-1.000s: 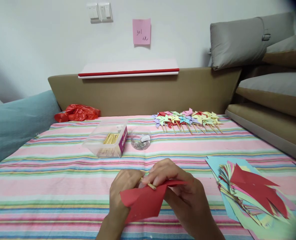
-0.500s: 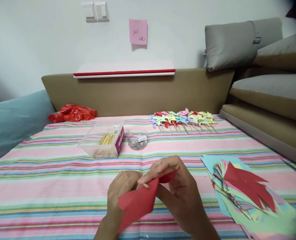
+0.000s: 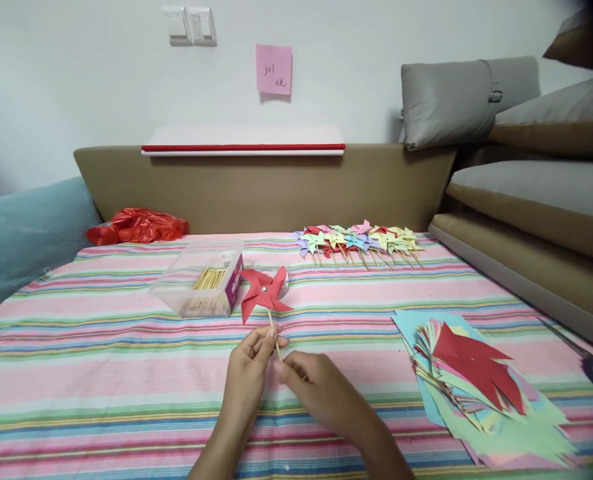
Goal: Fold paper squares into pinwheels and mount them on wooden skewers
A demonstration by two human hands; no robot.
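My left hand (image 3: 249, 363) pinches the thin wooden stick of a red paper pinwheel (image 3: 263, 291) and holds it upright above the striped cloth (image 3: 101, 360). A silver pin sits at the pinwheel's centre. My right hand (image 3: 313, 390) is closed just right of the stick's lower end, fingertips touching it. Behind the pinwheel stand a clear box of wooden sticks (image 3: 201, 287) and a small clear tub of pins (image 3: 285, 280), the tub mostly hidden by the pinwheel.
A row of finished pinwheels (image 3: 356, 241) lies at the back. A stack of cut coloured paper (image 3: 476, 387) lies to the right, scissors (image 3: 589, 357) at the right edge. A red plastic bag (image 3: 136, 227) sits at the back left. Sofa cushions rise on the right.
The red paper that both hands were folding around the stick is now a finished pinwheel, raised upright on its stick. The view has shifted slightly to the right.
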